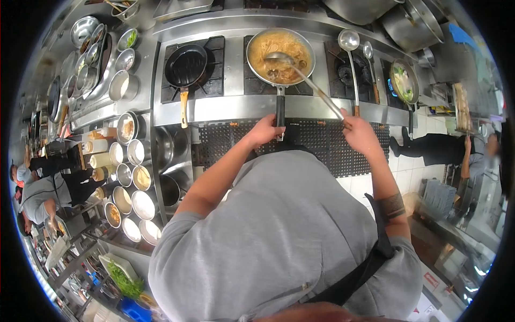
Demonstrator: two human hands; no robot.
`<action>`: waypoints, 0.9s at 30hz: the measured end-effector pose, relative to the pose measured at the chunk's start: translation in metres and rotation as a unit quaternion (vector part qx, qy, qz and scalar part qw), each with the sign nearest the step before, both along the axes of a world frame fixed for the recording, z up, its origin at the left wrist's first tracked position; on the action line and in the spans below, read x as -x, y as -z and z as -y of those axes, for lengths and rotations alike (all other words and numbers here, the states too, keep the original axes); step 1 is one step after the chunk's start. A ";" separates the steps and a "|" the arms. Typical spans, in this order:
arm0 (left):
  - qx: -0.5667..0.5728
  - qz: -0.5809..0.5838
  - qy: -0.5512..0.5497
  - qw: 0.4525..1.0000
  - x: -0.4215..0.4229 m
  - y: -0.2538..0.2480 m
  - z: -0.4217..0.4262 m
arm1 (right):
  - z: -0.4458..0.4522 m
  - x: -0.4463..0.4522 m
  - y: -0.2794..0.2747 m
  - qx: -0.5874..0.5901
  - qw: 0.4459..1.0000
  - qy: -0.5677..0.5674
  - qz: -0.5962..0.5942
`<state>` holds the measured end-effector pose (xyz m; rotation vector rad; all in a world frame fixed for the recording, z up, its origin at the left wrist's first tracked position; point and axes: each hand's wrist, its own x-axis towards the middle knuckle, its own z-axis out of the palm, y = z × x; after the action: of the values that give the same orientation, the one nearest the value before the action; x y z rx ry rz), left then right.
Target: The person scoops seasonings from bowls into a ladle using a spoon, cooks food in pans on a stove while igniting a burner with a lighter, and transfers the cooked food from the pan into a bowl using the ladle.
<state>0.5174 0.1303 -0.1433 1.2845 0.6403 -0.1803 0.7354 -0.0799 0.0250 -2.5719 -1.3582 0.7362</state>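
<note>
Orange sauce, possibly with noodles

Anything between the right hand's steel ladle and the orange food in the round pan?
Nothing visible: from the right hand, the long steel ladle crosses the round metal pan's rim to the saucy orange food.

Orange sauce, black handle, grey shirt

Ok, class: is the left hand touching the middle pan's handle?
Touching: the head view shows the left hand gripping the handle near its lower end, with no gap between them.
</note>
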 end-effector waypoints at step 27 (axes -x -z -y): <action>-0.009 -0.005 0.019 1.000 0.000 -0.003 -0.004 | -0.008 0.007 -0.007 0.041 0.999 0.000 0.032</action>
<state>0.5171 0.1341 -0.1402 1.3142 0.6279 -0.2141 0.7287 -0.0721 0.0325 -2.6818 -1.3738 0.7300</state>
